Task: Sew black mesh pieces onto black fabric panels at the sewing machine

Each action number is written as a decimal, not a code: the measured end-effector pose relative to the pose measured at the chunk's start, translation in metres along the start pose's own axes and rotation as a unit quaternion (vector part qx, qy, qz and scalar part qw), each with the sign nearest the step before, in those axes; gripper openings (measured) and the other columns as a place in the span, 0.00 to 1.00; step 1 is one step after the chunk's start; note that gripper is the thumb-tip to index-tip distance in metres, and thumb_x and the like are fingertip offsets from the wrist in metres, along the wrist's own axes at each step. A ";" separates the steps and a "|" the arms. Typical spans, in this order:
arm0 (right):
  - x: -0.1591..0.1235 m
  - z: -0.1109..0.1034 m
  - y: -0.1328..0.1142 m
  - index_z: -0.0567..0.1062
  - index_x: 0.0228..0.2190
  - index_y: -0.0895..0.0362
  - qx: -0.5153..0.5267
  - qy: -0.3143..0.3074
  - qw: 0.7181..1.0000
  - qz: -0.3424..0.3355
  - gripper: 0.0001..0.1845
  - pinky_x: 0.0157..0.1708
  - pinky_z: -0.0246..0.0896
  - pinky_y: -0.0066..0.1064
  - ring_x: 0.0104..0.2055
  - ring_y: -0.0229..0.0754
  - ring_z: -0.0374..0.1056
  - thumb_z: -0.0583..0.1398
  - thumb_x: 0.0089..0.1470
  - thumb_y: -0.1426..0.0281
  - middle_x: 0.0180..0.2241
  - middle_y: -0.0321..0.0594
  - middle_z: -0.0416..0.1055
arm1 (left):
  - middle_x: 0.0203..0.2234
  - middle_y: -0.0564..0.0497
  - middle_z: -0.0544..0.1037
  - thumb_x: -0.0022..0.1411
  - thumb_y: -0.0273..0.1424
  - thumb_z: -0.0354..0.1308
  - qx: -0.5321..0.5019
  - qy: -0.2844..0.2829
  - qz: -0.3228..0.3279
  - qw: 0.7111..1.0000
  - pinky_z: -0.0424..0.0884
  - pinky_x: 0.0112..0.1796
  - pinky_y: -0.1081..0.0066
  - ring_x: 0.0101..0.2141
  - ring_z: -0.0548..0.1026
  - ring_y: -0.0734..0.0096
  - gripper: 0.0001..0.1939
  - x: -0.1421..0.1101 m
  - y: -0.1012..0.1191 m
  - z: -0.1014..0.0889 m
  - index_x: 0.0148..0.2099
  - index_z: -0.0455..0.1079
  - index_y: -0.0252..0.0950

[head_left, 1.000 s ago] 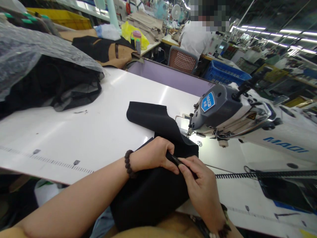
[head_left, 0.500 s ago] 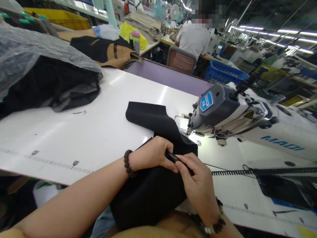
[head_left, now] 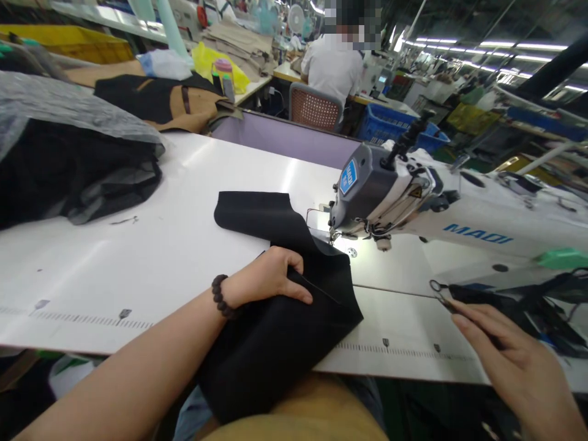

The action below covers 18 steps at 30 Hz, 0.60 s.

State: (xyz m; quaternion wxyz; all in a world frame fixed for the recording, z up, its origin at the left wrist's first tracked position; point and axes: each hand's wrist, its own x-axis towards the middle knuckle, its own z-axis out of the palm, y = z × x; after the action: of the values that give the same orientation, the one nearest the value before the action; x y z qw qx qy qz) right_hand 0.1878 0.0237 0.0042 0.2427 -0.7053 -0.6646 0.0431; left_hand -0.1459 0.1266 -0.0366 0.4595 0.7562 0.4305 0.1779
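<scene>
My left hand (head_left: 271, 275), with a dark bead bracelet at its wrist, grips a folded edge of the black fabric piece (head_left: 261, 343). Its thumb lies over the fold and the other fingers are partly hidden. The fabric runs from my lap up onto the white table, its far end beside the needle area of the sewing machine (head_left: 367, 190). Off to the right, clear of the fabric, my right hand (head_left: 514, 349) is closed on small thread snips (head_left: 443, 295); their dark finger ring sticks out past my fingertips.
Black material under clear plastic (head_left: 82, 165) covers the table's left side. Dark items (head_left: 496, 300) lie beneath the machine arm at right, near a green object (head_left: 563, 258). Beyond the lilac panel (head_left: 289, 131) a person (head_left: 333, 67) sits by a blue crate (head_left: 390, 122).
My right hand has left the fabric fold and swung right with the snips. My left hand keeps its hold on the fabric. The view has shifted slightly right.
</scene>
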 end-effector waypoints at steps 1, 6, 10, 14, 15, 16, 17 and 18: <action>-0.002 -0.003 0.017 0.76 0.34 0.52 -0.033 -0.016 0.999 0.015 0.21 0.29 0.63 0.38 0.34 0.50 0.68 0.53 0.48 0.52 0.35 0.41 0.72 | 0.19 0.58 0.66 0.39 0.45 0.65 0.000 -0.002 -0.003 1.000 0.55 0.23 0.76 0.23 0.63 0.77 0.21 0.000 0.000 -0.001 0.24 0.64 0.33; 0.012 0.014 0.059 0.71 0.44 0.59 -0.128 -0.033 0.991 0.000 0.28 0.33 0.62 0.40 0.35 0.51 0.67 0.48 0.50 0.55 0.36 0.44 0.70 | 0.22 0.56 0.70 0.43 0.43 0.64 -0.008 -0.016 -0.016 1.000 0.59 0.26 0.76 0.25 0.66 0.74 0.18 0.000 -0.001 -0.004 0.27 0.67 0.32; 0.047 0.043 0.057 0.72 0.43 0.59 -0.139 -0.027 0.990 -0.027 0.22 0.38 0.61 0.40 0.40 0.51 0.66 0.48 0.52 0.63 0.39 0.47 0.68 | 0.24 0.54 0.71 0.46 0.42 0.62 -0.024 -0.027 -0.012 0.999 0.60 0.27 0.77 0.26 0.67 0.74 0.17 0.000 -0.002 -0.006 0.29 0.69 0.32; 0.069 0.065 0.043 0.74 0.39 0.63 -0.138 -0.031 0.989 -0.036 0.19 0.39 0.60 0.46 0.42 0.56 0.64 0.49 0.50 0.71 0.41 0.55 0.67 | 0.23 0.54 0.69 0.53 0.42 0.56 -0.051 -0.031 0.013 0.998 0.60 0.27 0.77 0.25 0.65 0.76 0.17 0.000 -0.005 -0.008 0.29 0.68 0.31; 0.068 0.067 0.034 0.74 0.38 0.63 -0.130 -0.025 0.990 -0.047 0.19 0.42 0.59 0.47 0.45 0.56 0.63 0.49 0.50 0.72 0.43 0.56 0.66 | 0.22 0.54 0.68 0.55 0.43 0.54 -0.054 -0.028 0.020 0.998 0.60 0.27 0.78 0.25 0.64 0.77 0.18 -0.001 -0.005 -0.009 0.28 0.68 0.31; 0.063 0.068 0.021 0.74 0.38 0.62 -0.103 -0.022 0.992 -0.063 0.18 0.45 0.58 0.47 0.48 0.55 0.61 0.49 0.51 0.72 0.44 0.55 0.66 | 0.22 0.54 0.68 0.56 0.43 0.52 -0.056 -0.025 0.026 0.998 0.60 0.27 0.78 0.25 0.64 0.77 0.19 -0.001 -0.005 -0.010 0.27 0.67 0.30; 0.055 0.069 0.006 0.73 0.39 0.60 -0.070 -0.024 0.994 -0.083 0.17 0.48 0.56 0.45 0.50 0.52 0.60 0.49 0.52 0.71 0.46 0.52 0.65 | 0.22 0.54 0.68 0.57 0.44 0.50 -0.059 -0.023 0.030 0.998 0.60 0.27 0.77 0.25 0.64 0.77 0.20 -0.001 -0.005 -0.011 0.27 0.67 0.30; 0.045 0.069 -0.011 0.73 0.40 0.59 0.014 -0.031 0.993 -0.109 0.16 0.48 0.56 0.43 0.49 0.49 0.61 0.49 0.54 0.68 0.45 0.49 0.66 | 0.23 0.53 0.69 0.58 0.44 0.49 -0.062 -0.020 0.032 0.997 0.61 0.28 0.77 0.26 0.65 0.76 0.20 -0.002 -0.005 -0.013 0.27 0.67 0.30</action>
State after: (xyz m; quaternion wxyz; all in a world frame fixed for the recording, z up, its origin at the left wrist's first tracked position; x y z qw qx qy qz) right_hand 0.1566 0.0866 -0.0399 0.2351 -0.6234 -0.7442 0.0474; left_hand -0.1576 0.1333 -0.0336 0.5087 0.7427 0.3850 0.2034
